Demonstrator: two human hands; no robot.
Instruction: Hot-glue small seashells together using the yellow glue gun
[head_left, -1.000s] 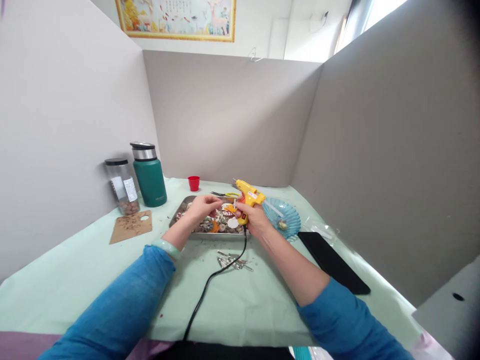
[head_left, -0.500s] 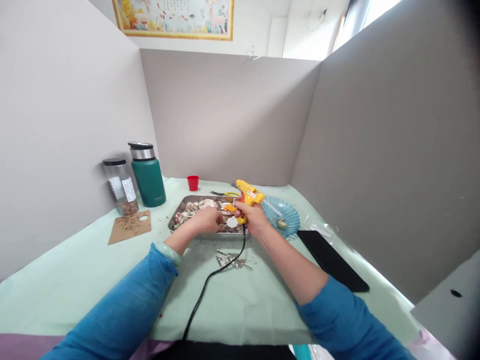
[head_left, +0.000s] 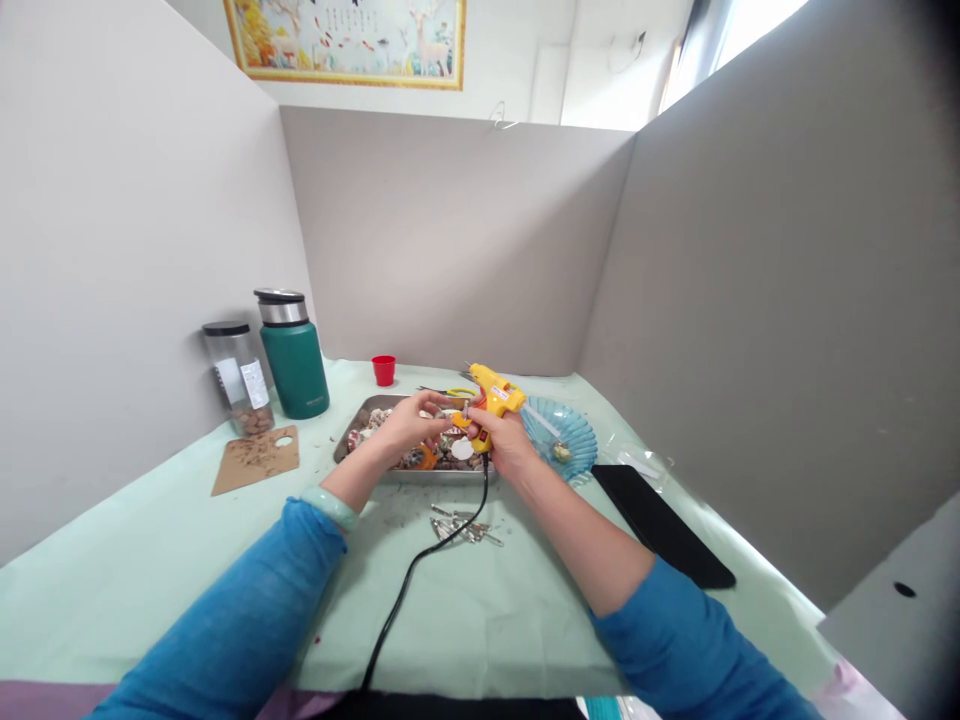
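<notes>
My right hand (head_left: 508, 440) is wrapped round a yellow hot glue gun (head_left: 496, 390), its nozzle pointing up and away to the left. An orange piece (head_left: 459, 419) shows at the fingertips of that hand. My left hand (head_left: 411, 420) is raised over the metal tray (head_left: 405, 478), its fingers curled together close to the orange piece. What they pinch is too small to make out. Shells (head_left: 365, 432) and small pieces fill the tray, among them another orange piece (head_left: 427, 458) and a white round piece (head_left: 462, 448).
A black cord (head_left: 409, 580) runs from the glue gun past metal clips (head_left: 465, 526). Left stand a green bottle (head_left: 295, 370), a jar (head_left: 238, 380) and brown card (head_left: 255, 462). A red cup (head_left: 384, 371) is behind. Right are a blue plate (head_left: 574, 425) and black slab (head_left: 664, 525).
My left hand has lifted from the tray's contents and moved up to the right hand's fingertips. An orange piece in the tray is now uncovered. The glue gun stays in my right hand.
</notes>
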